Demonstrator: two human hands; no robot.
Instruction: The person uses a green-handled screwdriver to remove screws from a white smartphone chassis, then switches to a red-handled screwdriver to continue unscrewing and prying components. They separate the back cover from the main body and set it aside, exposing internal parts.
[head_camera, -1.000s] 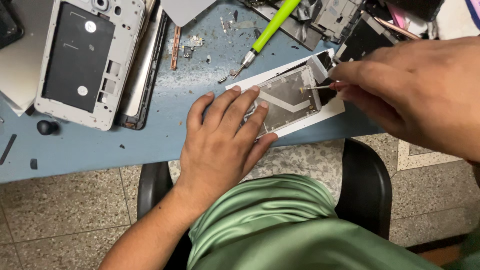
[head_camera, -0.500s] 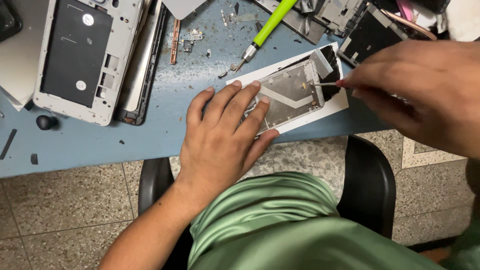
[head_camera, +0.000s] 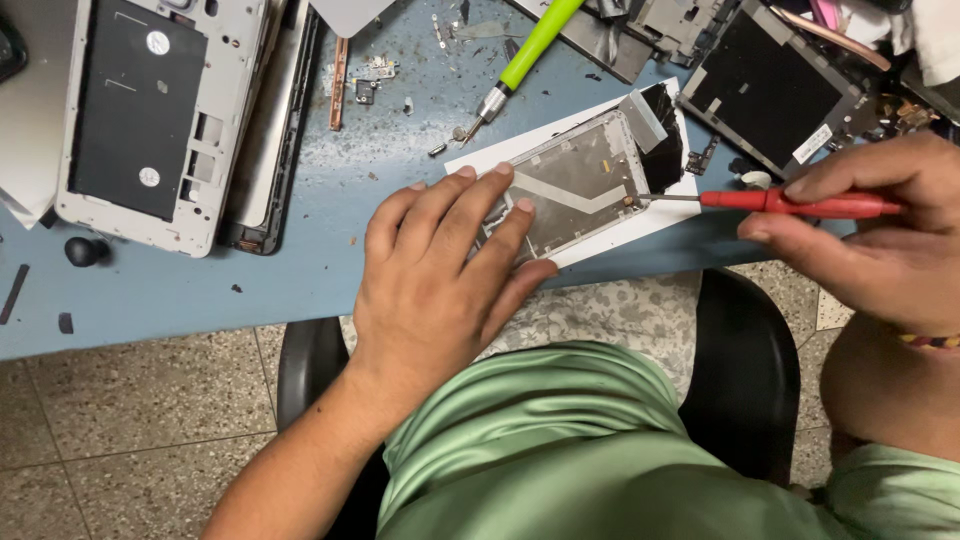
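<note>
— How far along is the phone frame (head_camera: 585, 185)?

— Already stripped open, lying on white card near the front edge of the bench (head_camera: 300, 270). The left hand (head_camera: 440, 290) presses it flat, fingers spread, gripping nothing.

— And the right hand (head_camera: 880, 235)?

— Its grip is closed on a red screwdriver (head_camera: 790, 202), tip at the frame's right end. That fastening seems unfinished.

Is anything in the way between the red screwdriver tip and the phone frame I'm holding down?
Nothing visible. The red screwdriver in the right hand already has its tip at the phone frame, near its right end. The left hand presses the frame's other end, apart from the tip.
</note>
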